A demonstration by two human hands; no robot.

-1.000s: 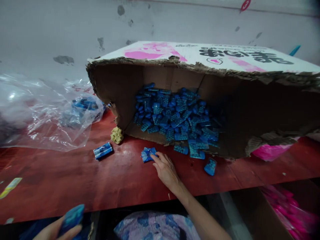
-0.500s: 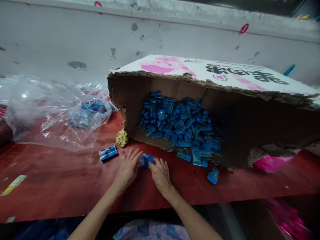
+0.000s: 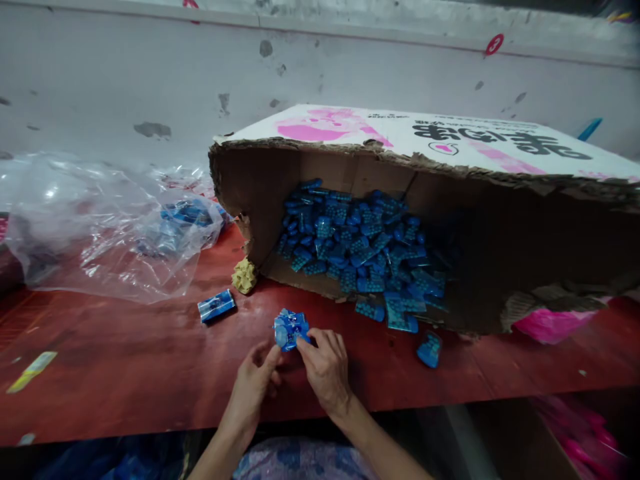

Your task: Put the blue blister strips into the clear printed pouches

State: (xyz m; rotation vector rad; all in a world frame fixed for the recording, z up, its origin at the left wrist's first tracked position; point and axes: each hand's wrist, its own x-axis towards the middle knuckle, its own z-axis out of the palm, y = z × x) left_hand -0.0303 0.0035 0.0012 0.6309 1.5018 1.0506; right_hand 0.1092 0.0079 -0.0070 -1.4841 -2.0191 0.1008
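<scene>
My left hand (image 3: 255, 387) and my right hand (image 3: 326, 368) pinch one small blue packet (image 3: 289, 329) between their fingertips, lifted just off the red table (image 3: 125, 360). A torn cardboard box (image 3: 450, 200) lies on its side behind them, its opening toward me, holding a heap of several blue packets (image 3: 360, 247). Some of those spill over its lower edge. A single blue packet (image 3: 429, 349) lies on the table to the right of my hands. Another flat blue packet (image 3: 217, 305) lies to their left.
Crumpled clear plastic bags (image 3: 110, 227) with blue packets inside cover the left of the table. A yellow crumpled lump (image 3: 245, 275) sits at the box's left corner. Pink material (image 3: 543, 325) shows under the box's right side, and more lies below the table at right.
My left hand came up from below the table edge to the blue packet that my right hand was touching. Both hands then lifted it off the table and drew it toward me.
</scene>
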